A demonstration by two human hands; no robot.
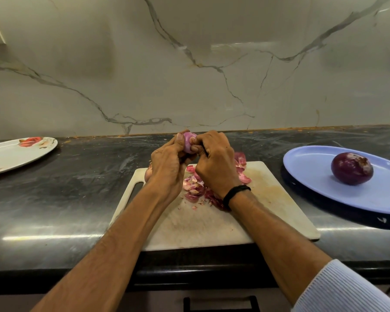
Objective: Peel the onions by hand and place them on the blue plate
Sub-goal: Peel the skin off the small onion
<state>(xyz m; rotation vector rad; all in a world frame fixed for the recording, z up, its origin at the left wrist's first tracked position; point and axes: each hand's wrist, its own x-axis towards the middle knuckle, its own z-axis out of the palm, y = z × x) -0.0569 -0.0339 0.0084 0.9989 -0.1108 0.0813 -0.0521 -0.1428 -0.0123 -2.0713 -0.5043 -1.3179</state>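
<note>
Both hands meet above the far edge of the cutting board, closed together around one small onion. The left hand cups it from the side with the thumb up along its top; the right hand curls its fingers against the other side. Only a pale purple patch of the onion shows between the two thumbs, the rest is covered by fingers, so how much skin is left on it cannot be told.

On the board beneath the hands lies a heap of pink and red onion skins, partly hidden by the right wrist, which wears a black band. A rounded pale thing peeks out behind the left wrist at the board's far left corner, too covered to identify.

To the right of the board, on the dark tabletop, sits the blue plate, cut off at the frame's edge, with one dark purple peeled onion on it. To the left of the board a white flowered plate is also cut off by the frame.
</note>
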